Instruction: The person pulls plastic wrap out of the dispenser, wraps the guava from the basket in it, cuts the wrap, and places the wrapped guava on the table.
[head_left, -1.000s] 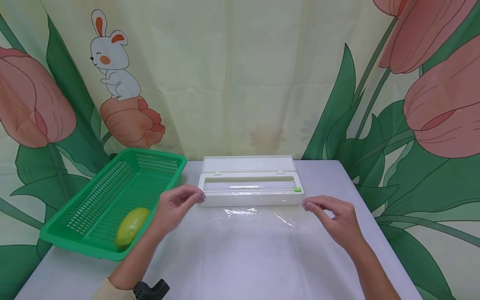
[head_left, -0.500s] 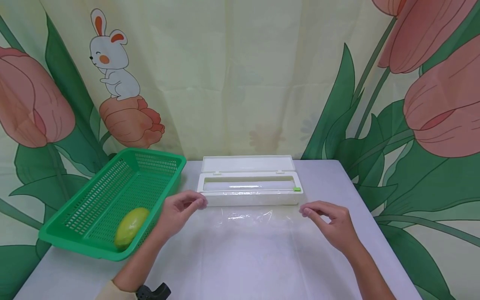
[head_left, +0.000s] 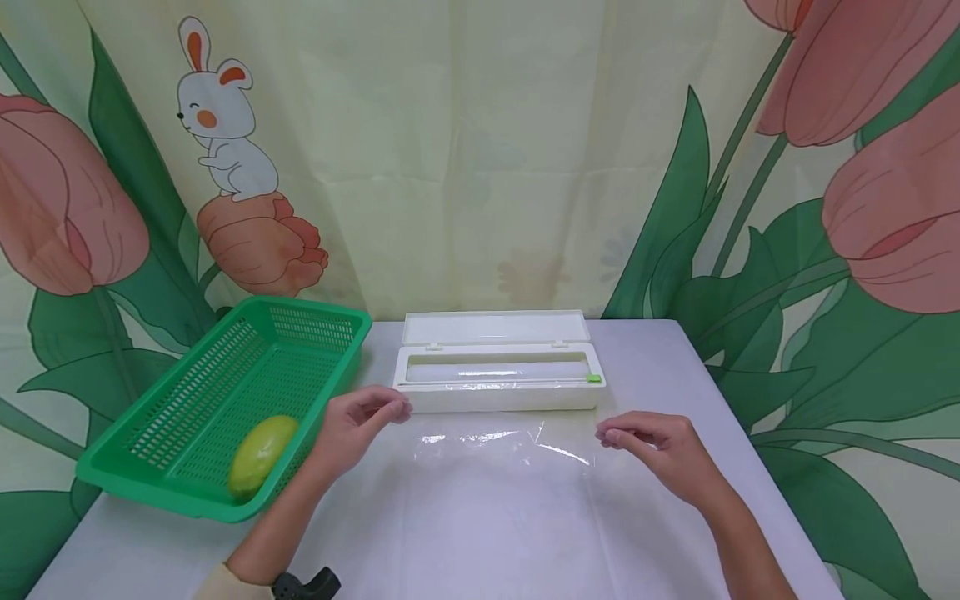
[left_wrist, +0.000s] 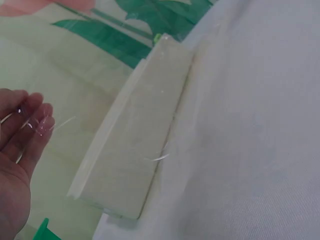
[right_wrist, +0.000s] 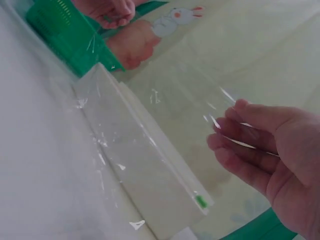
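A white cling film dispenser (head_left: 502, 400) stands at the back of the table with its lid raised. Inside lies a roll of film (head_left: 498, 371), and a green slider (head_left: 594, 378) sits at the right of its front bar. Clear cling film (head_left: 495, 437) stretches from the box toward me, visible mostly by its glints. My left hand (head_left: 356, 427) pinches its left corner between thumb and fingers, just left of the box front. My right hand (head_left: 663, 454) pinches the right corner, nearer to me than the box. Both wrist views show film at the fingertips.
At the left, a green plastic basket (head_left: 217, 367) holds a yellow-green mango-like fruit (head_left: 262, 457). My left forearm passes close to its right rim. The white tabletop (head_left: 495, 533) ends at a slanting right edge, with a flower-printed curtain (head_left: 525, 167) behind.
My right hand has come slightly toward me and to the left, holding the film. The left hand has lowered a little. Glints on the film have shifted; the box and basket stay put.
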